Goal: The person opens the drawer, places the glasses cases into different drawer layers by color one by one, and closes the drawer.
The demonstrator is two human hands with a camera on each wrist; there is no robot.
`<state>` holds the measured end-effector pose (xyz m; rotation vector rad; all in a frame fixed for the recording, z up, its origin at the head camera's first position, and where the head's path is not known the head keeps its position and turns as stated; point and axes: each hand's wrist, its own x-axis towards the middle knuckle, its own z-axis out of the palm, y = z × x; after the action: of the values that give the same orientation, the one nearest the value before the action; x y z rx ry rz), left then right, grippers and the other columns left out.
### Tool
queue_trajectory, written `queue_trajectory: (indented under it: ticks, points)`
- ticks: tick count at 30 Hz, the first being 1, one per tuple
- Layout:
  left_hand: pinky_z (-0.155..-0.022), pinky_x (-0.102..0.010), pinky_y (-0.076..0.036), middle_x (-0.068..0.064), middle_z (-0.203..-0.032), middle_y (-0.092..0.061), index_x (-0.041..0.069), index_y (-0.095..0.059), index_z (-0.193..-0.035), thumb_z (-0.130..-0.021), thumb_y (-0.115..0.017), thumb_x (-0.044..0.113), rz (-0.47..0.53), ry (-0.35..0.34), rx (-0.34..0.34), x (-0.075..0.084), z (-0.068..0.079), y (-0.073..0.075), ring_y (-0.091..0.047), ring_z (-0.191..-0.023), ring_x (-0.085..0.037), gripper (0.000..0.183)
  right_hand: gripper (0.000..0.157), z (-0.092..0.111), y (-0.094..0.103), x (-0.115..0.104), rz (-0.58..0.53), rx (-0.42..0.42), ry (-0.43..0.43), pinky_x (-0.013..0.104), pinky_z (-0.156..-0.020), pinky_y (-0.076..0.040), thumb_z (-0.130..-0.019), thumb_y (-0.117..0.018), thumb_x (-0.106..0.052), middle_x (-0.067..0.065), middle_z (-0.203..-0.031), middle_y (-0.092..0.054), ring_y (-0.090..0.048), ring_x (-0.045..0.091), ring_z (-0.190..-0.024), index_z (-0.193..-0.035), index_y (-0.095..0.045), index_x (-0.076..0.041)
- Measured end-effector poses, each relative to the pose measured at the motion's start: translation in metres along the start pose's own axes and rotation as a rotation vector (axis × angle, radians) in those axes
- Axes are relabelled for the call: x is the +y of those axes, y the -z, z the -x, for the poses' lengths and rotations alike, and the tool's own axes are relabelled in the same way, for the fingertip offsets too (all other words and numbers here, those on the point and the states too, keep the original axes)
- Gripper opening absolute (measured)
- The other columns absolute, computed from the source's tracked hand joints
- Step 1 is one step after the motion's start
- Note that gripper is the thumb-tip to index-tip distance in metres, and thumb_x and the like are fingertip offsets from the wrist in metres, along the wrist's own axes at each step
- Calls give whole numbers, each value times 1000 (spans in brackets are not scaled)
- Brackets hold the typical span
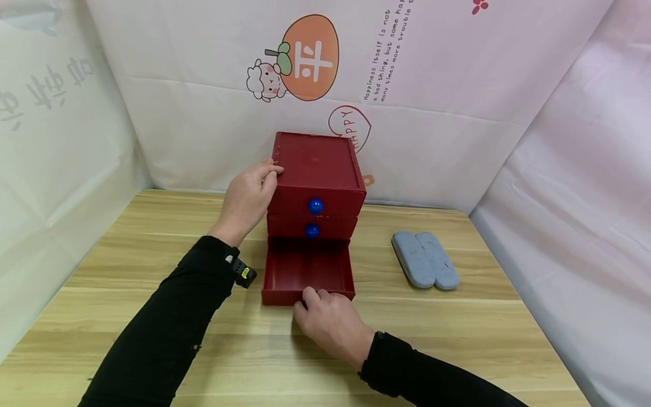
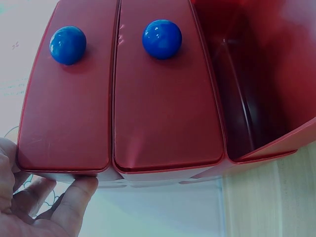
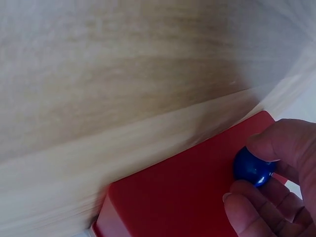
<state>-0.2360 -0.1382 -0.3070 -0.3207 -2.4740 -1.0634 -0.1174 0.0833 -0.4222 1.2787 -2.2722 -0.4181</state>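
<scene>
A red drawer cabinet [image 1: 315, 164] stands on the table in the head view, its bottom drawer [image 1: 309, 265] pulled out and bare inside. My left hand [image 1: 247, 198] holds the cabinet's upper left edge, with digits against the top and side. In the left wrist view, that hand [image 2: 49, 205] touches the side beside the top drawer front [image 2: 69, 113]. My right hand [image 1: 330, 322] is at the front of the bottom drawer. The right wrist view shows thumb and fingers pinching its blue knob [image 3: 252, 168]. Both upper drawers, with blue knobs [image 1: 315, 206], are closed.
A grey-blue two-part case [image 1: 426, 260] lies on the wooden table [image 1: 168, 254], right of the cabinet. Printed white cloth [image 1: 203, 113] hangs behind the table and at both sides.
</scene>
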Motion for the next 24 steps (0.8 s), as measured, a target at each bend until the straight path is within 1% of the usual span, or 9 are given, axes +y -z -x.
queue_trajectory:
  ticks: [5, 10, 18, 24]
  points:
    - [-111, -37, -37, -3, -147, -50, 14, -65, -129, -104, -32, 36, -5, 1, -4, 0, 1, 0, -41, -135, -12, 47, 10, 1, 2, -2, -9, -29, 4, 24, -48, -49, -94, -61, -18, 4, -82, -50, -51, 13, -61, -100, -68, -15]
    - [-111, -37, -36, -4, -147, -49, 14, -64, -130, -104, -32, 36, -3, -1, -8, 1, 0, 0, -41, -136, -12, 47, 12, 2, 4, -4, -13, -41, 11, 25, -50, -51, -93, -61, -20, 4, -83, -51, -52, 13, -62, -102, -68, -16]
    - [-111, -37, -37, -4, -147, -50, 14, -65, -129, -104, -32, 35, -2, 0, -6, 1, 1, 0, -41, -135, -12, 46, 11, 4, 6, -5, -16, -47, 14, 25, -52, -52, -93, -63, -22, 4, -84, -51, -52, 13, -62, -101, -67, -15]
    - [-111, -37, -37, -4, -147, -50, 13, -65, -129, -104, -32, 35, -4, -4, -1, -1, -1, -1, -41, -135, -12, 47, 8, 4, 7, -6, -30, -36, 29, 25, -52, -51, -93, -62, -19, 4, -83, -50, -52, 12, -61, -98, -67, -15]
